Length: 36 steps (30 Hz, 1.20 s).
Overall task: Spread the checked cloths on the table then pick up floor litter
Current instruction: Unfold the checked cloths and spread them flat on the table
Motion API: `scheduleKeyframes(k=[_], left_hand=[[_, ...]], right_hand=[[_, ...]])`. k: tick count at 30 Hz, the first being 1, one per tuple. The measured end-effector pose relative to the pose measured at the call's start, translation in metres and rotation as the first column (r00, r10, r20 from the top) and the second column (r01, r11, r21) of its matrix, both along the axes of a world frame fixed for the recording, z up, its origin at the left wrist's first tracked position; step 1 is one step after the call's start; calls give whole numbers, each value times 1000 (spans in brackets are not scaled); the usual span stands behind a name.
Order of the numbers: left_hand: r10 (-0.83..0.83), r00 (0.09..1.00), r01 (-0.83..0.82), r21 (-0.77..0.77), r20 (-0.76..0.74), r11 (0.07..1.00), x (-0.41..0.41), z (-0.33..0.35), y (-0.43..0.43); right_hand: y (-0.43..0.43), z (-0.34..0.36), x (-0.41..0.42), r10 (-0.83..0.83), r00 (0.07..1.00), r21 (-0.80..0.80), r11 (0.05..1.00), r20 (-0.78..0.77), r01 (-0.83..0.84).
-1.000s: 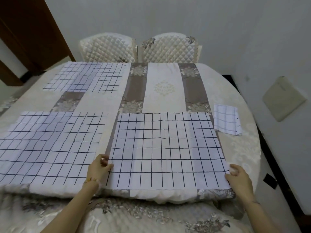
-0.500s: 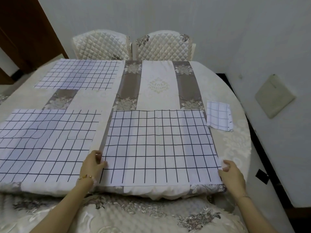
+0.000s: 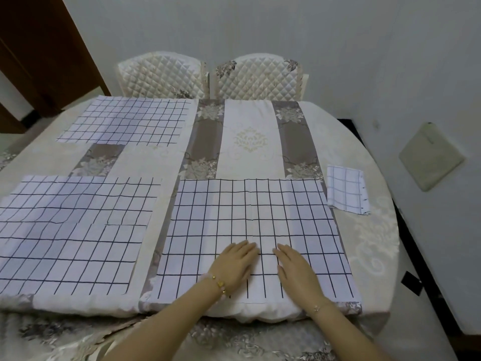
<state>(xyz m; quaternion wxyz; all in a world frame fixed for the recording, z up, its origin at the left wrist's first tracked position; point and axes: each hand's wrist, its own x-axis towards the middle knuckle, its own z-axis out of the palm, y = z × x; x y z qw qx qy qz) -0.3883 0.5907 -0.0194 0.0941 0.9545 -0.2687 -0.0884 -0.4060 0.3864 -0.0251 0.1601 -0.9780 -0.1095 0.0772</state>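
Note:
A white cloth with a black check (image 3: 250,217) lies flat on the near right part of the table (image 3: 374,230). My left hand (image 3: 234,261) and my right hand (image 3: 296,267) rest side by side on its near middle, palms down, fingers straight. Two more spread checked cloths lie to the left, one near (image 3: 70,230) and one far (image 3: 127,121). A small folded checked cloth (image 3: 346,188) sits by the right edge of the table.
Two quilted cream chairs (image 3: 208,74) stand at the far side against the wall. A dark wooden door (image 3: 39,53) is at the far left. Dark floor runs along the right, with a small black scrap (image 3: 412,282) by the table's edge.
Both hands let go of the near cloth's front corners and moved inward to its middle, where they now lie flat. The camera has tilted down a little.

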Motion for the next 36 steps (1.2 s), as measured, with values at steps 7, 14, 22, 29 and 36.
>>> scheduleKeyframes(k=[7,14,22,29,36], left_hand=[[243,970,-242,139,14,960,59,-11,54],[451,886,-433,153,-106,888,85,-10,121],[368,929,-363,88,-41,928,40,3,47],[287,954,-266,194,-88,944,2,-21,23],[220,973,-199,226,-73,954,0,1,30]], right_hand=[[-8,-12,-1,18,1000,24,1000,12,-18],[-8,-12,-4,2,998,62,998,60,-5],[-2,-5,1,-20,987,26,1000,162,16],[-8,-1,52,154,988,-103,983,30,-150],[-55,8,151,-54,996,-237,971,-68,36]])
